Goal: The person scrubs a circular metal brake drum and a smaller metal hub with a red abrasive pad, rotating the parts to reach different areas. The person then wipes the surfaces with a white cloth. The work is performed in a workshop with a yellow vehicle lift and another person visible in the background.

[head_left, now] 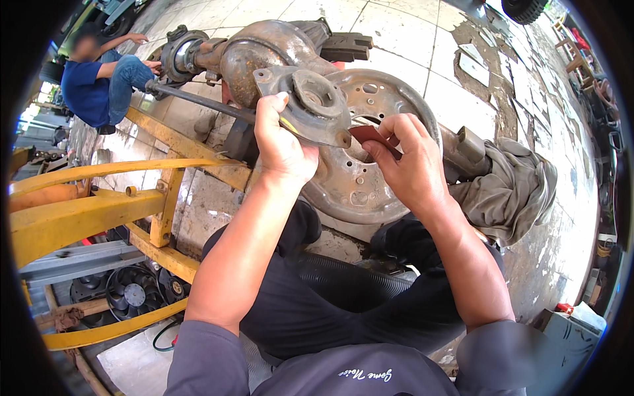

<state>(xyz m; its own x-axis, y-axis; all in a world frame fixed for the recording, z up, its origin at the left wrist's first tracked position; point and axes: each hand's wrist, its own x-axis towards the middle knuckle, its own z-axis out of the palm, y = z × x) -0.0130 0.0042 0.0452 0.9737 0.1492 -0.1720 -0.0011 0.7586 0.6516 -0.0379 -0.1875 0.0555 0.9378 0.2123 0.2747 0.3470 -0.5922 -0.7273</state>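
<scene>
My left hand (285,148) is closed on the near edge of a worn metal flange plate (281,82) with a raised round collar in its middle. Between the thumb and fingers of my right hand (417,165) is a folded reddish-brown piece of sandpaper (367,136), its edge close to the plate's right corner. Beneath both hands lies a large round brake backing plate (370,198), rusty and pierced with holes. A long steel shaft (201,102) reaches from the far left to behind my left wrist; whether it joins the flange plate is hidden.
Behind the plate sits a rusty axle housing (254,59). A yellow metal frame (86,214) stands at left, with a black fan (134,294) below it. A grey cloth (515,188) drapes the axle's right end. Another person (99,86) crouches far left by the hub (181,56).
</scene>
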